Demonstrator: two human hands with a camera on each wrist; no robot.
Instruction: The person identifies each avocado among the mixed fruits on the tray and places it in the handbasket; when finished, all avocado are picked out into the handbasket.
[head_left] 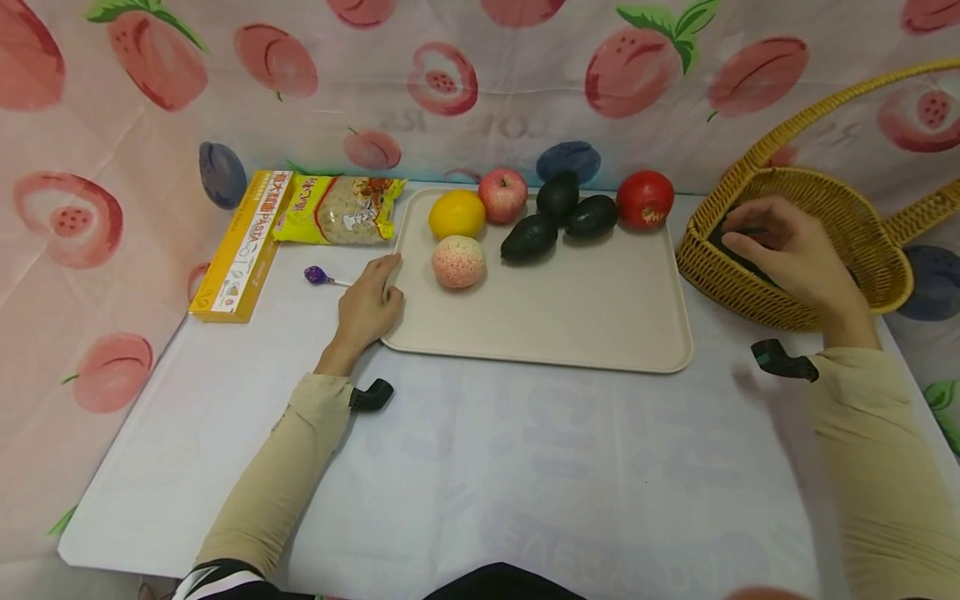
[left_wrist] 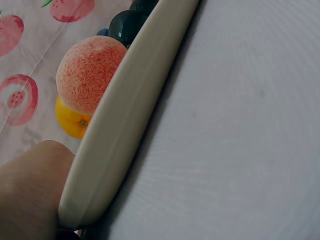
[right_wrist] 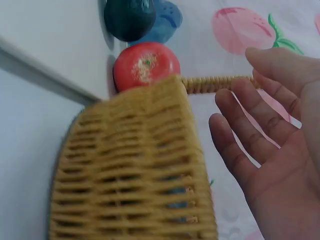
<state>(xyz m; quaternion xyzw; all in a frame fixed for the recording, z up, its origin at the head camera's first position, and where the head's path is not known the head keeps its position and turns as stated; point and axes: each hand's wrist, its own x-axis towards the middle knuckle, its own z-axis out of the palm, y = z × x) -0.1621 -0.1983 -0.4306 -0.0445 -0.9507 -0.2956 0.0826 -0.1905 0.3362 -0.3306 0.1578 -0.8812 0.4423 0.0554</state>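
Note:
My left hand (head_left: pixel 367 304) rests at the left edge of a beige tray (head_left: pixel 570 325), fingertips on its rim. My right hand (head_left: pixel 795 246) hovers over a wicker basket (head_left: pixel 757 300); in the right wrist view its fingers (right_wrist: pixel 245 115) are spread and loosely bent, holding nothing. Something dark green (head_left: pixel 738 250) shows inside the basket, partly hidden by the hand. On the tray lie a speckled pink peach (head_left: pixel 458 262), a yellow citrus fruit (head_left: pixel 457 214), a pink apple (head_left: pixel 503 196), three dark green avocados (head_left: pixel 529 238) and a red round fruit (head_left: pixel 645 200).
Left of the tray stand a long yellow box (head_left: pixel 243 246) and a yellow see-through food packet (head_left: pixel 337 210). A purple lollipop (head_left: pixel 318 275) lies near my left hand. The basket's tall handle (head_left: pixel 825 104) arches up at the right. Fruit-print cloth (head_left: pixel 315 100) hangs behind the white table (head_left: pixel 525 467).

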